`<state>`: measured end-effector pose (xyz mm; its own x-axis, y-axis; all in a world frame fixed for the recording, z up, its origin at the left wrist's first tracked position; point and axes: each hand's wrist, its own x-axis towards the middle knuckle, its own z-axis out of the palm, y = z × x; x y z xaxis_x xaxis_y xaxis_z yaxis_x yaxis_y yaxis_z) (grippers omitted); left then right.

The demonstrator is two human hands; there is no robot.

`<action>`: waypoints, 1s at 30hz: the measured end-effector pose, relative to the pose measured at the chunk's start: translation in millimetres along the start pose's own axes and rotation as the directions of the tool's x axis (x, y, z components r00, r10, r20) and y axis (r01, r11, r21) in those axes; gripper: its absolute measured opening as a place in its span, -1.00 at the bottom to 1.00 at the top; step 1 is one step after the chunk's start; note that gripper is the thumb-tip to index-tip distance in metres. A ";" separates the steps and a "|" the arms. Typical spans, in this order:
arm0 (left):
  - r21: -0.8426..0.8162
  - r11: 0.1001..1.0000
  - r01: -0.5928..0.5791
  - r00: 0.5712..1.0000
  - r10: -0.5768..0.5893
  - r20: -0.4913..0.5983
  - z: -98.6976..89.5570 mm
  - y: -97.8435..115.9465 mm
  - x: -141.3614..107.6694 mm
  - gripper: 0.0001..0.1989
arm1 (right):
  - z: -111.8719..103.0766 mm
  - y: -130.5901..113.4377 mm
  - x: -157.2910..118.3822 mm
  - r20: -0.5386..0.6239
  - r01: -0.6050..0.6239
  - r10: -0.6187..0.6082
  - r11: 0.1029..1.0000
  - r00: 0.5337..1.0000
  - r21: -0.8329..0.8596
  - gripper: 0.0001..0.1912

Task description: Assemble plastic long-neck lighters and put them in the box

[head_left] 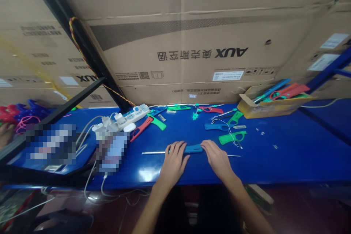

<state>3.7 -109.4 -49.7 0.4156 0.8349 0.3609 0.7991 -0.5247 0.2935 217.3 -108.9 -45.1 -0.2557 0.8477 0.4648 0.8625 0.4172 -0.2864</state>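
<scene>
A blue lighter [193, 148] lies sideways near the table's front edge, its metal tube pointing left. My left hand [174, 162] is closed over its left part, fingers wrapped round the body where the tube begins. At the handle's right end, my right hand [218, 159] has its fingers bent together; a thin metal rod [234, 155] sticks out to the right from beneath that hand. What the right fingertips grip is hidden. Beyond the hands lie a green lighter handle [229, 138] and a blue one [215, 127].
An open yellow box [253, 111] holds red and blue lighters at the back right. A power strip [134, 117] with plugs and white cables, and a blurred phone [115, 151], are on the left. Cardboard boxes [178, 76] stand behind. Another person's hand [6, 134] shows far left.
</scene>
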 end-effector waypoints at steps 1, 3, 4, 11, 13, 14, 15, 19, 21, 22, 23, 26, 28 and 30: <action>0.000 1.000 0.000 1.000 0.000 -0.006 0.2 -0.1 0.0 -0.61 | -0.1 0.0 0.0 0.001 0.005 -0.005 1.000 1.000 -0.005 -0.66; -0.003 1.000 -0.003 1.000 0.003 -0.012 0.5 -0.2 0.0 -0.61 | -0.5 0.0 0.1 0.002 0.018 -0.018 1.000 1.000 -0.017 -0.65; -0.005 1.000 -0.005 1.000 0.004 -0.012 0.6 -0.2 0.0 -0.61 | -0.6 -0.1 0.1 0.002 0.027 -0.027 0.999 1.000 -0.022 -0.65; 0.003 1.000 -0.006 1.000 0.006 -0.013 1.9 -1.1 -0.5 -0.62 | -0.3 -0.4 -0.9 -0.003 0.063 -0.063 0.998 0.998 -0.028 -0.65; 0.007 1.000 -0.005 1.000 0.005 -0.014 2.4 -1.5 -0.6 -0.61 | 0.0 -0.4 -0.8 -0.006 0.046 -0.046 0.999 0.999 -0.004 -0.65; 0.008 1.000 -0.004 1.000 0.005 -0.014 2.5 -1.6 -0.7 -0.61 | 0.1 -0.4 -0.6 -0.011 0.027 -0.027 1.000 1.000 0.014 -0.65; 0.009 1.000 -0.003 1.000 0.003 -0.013 2.5 -1.7 -0.8 -0.61 | 0.2 -0.3 -0.2 -0.017 0.003 -0.003 1.000 1.000 0.031 -0.66; 0.005 1.000 -0.001 1.000 0.001 -0.018 2.6 -1.8 -1.1 -0.61 | 0.8 0.4 1.6 -0.023 -0.061 0.063 0.996 0.998 0.059 -0.65; 0.006 1.000 -0.006 1.000 0.006 -0.024 2.9 -1.9 -1.2 -0.61 | 1.4 0.9 2.1 -0.011 -0.071 0.072 0.996 0.997 0.060 -0.64; 0.010 1.000 -0.009 1.000 0.010 -0.029 3.1 -1.9 -1.1 -0.62 | 1.8 1.2 2.2 -0.007 -0.077 0.078 0.995 0.997 0.060 -0.64; 0.017 1.000 -0.013 0.999 0.013 -0.034 3.3 -1.9 -1.0 -0.62 | 2.1 1.5 2.2 -0.003 -0.085 0.085 0.994 0.996 0.062 -0.64; 0.039 0.999 -0.022 0.999 0.024 -0.045 3.7 -2.1 0.0 -0.65 | 2.4 2.5 2.9 0.028 -0.119 0.117 0.989 0.993 0.090 -0.66; 0.048 0.998 -0.028 0.999 0.030 -0.044 3.7 -2.4 0.8 -0.68 | 2.2 3.8 5.9 0.072 -0.160 0.152 0.978 0.986 0.135 -0.67; 0.048 0.998 -0.037 0.998 0.039 -0.038 3.3 -3.0 1.1 -0.70 | 1.9 6.4 12.5 0.117 -0.190 0.171 0.966 0.978 0.175 -0.67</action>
<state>3.3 -106.4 -53.1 0.4297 0.8067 0.4058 0.8027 -0.5470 0.2374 218.8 -95.0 -42.7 -0.1538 0.9389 0.3080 0.8056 0.2997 -0.5111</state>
